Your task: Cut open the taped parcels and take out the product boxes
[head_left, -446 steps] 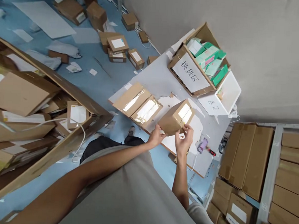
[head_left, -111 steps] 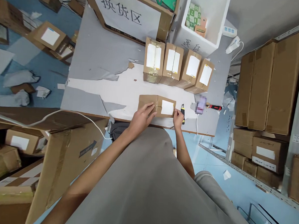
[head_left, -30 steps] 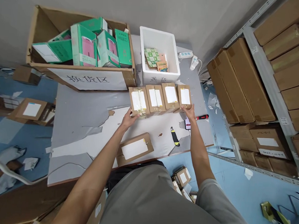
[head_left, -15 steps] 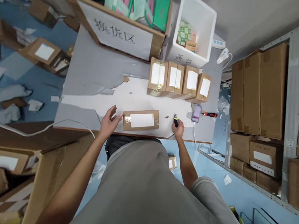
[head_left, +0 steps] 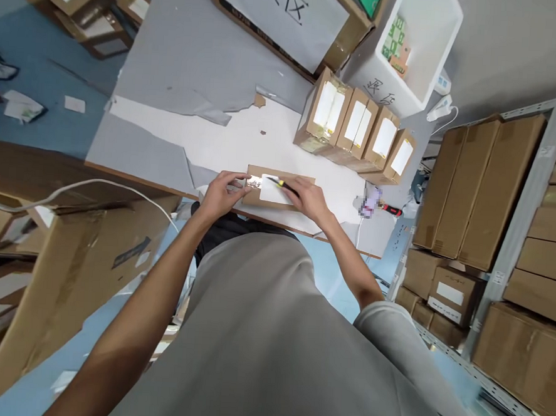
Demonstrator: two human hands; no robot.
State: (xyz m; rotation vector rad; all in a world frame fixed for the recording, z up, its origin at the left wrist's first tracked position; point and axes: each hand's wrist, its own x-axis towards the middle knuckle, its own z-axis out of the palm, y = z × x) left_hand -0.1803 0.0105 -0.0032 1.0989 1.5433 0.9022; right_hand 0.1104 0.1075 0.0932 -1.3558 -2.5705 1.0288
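A slim cardboard box [head_left: 280, 171] with a white label and shiny clear tape lies at the near edge of the table. My left hand [head_left: 221, 195] grips its left end, thumb on the near side and fingers on the far side. In my right hand [head_left: 310, 199] is a utility knife [head_left: 285, 186], black with a yellow part. The knife lies over the label, its tip pointing left toward the taped end. Whether the blade touches the box I cannot tell. My right hand covers part of the box's right side.
Several labelled cartons [head_left: 353, 121] stand in a row behind, near a white foam bin [head_left: 410, 94] and a large carton [head_left: 280, 26]. A partly blurred purple item [head_left: 370, 202] and a red-black handled tool [head_left: 391, 210] lie right. Shelving [head_left: 506, 247] with boxes stands beyond.
My right hand has brought the utility knife left, over the box. My left hand has closed on the box's left end. The view has tilted and shifted.
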